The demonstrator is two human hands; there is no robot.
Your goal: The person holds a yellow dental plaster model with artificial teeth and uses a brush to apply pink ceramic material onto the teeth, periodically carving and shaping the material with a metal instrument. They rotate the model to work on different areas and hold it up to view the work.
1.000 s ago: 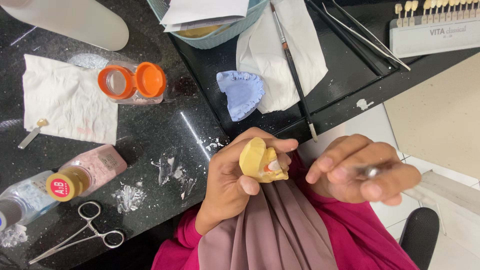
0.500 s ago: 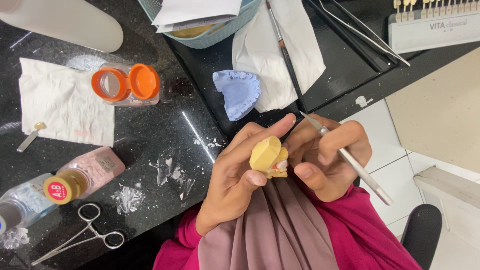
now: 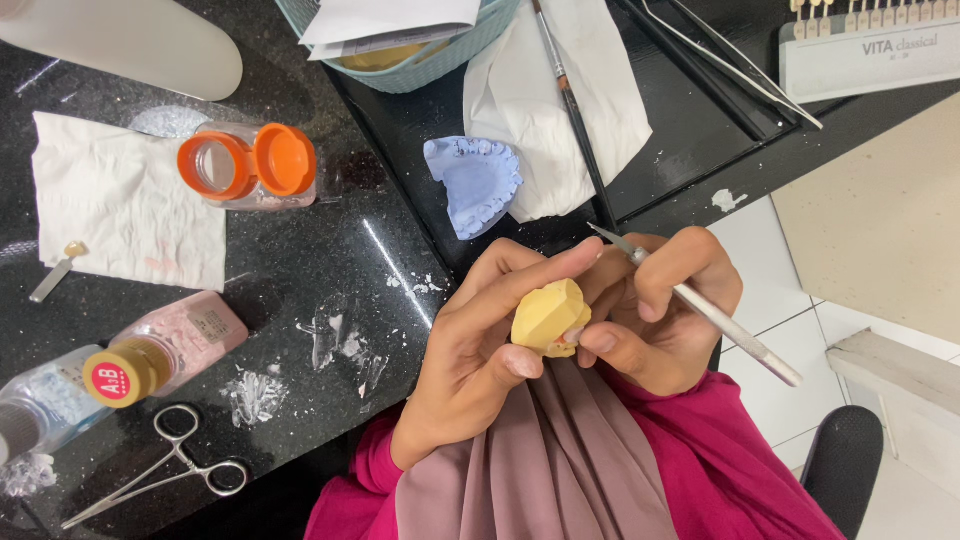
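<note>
Beside hands (image 3: 560, 335), pink yellow-capped bottle (image 3: 165, 350).

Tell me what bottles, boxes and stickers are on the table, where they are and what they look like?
Jar with orange lid: upper left, lying on its side, clear, lid flipped open.
Pink bottle: lower left, lying down, round yellow cap with a red sticker.
Clear bottle: left edge, beside the pink one.
Tooth shade guide: top right, long white holder with small tooth tabs and printing.
Teal basket: top middle, holding white papers.
</note>
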